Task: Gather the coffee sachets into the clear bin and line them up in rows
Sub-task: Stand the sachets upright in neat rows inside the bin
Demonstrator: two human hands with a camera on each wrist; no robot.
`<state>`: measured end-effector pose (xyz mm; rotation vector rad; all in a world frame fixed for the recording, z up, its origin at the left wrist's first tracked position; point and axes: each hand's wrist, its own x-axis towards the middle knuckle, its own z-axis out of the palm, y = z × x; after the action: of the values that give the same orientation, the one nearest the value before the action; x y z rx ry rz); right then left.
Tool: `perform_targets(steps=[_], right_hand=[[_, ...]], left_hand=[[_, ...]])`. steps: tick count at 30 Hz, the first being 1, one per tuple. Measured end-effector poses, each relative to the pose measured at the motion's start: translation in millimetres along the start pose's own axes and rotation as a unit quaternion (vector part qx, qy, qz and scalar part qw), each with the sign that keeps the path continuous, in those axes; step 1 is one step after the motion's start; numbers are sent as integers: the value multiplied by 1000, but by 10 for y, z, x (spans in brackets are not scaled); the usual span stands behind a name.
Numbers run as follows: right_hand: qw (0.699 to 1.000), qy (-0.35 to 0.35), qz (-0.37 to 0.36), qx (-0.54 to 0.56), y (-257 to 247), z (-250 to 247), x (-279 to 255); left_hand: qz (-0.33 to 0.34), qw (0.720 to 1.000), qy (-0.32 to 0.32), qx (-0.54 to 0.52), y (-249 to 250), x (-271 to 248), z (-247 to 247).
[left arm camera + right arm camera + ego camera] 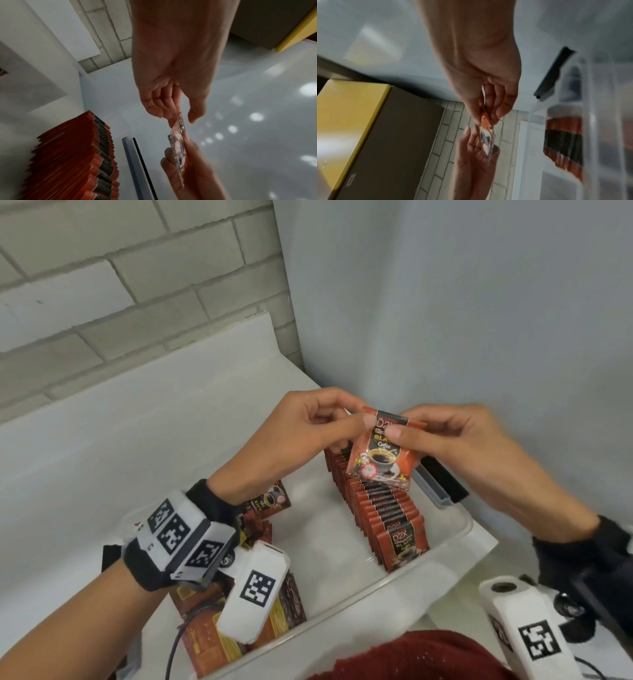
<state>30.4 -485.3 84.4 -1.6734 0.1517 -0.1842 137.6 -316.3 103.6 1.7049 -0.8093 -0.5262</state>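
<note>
Red foil sachet [378, 455] is held at frame centre, above the far end of the standing row [383, 505] inside the clear bin [442, 556]. Left hand [308, 436] and right hand [459, 440] each pinch its top edge. Recommended: keep it upright, print facing the same way as the row, lower it flush against a row end. Loose sachets [274, 607] lie at lower left.
</note>
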Motion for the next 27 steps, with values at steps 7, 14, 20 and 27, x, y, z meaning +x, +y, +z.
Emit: perform_targets(steps=[7, 14, 20, 27], right_hand=[[972, -136, -6, -194, -36, -192, -24], [866, -230, -37, -443, 85, -124, -100], [770, -268, -116, -567, 252, -20, -82], [823, -354, -15, -444, -164, 27, -142]], left_hand=[[5, 994, -93, 62, -68, -89, 81], [-146, 968, -168, 114, -255, -167, 129], [-345, 935, -77, -18, -362, -248, 194], [-425, 892, -40, -147, -389, -290, 211]])
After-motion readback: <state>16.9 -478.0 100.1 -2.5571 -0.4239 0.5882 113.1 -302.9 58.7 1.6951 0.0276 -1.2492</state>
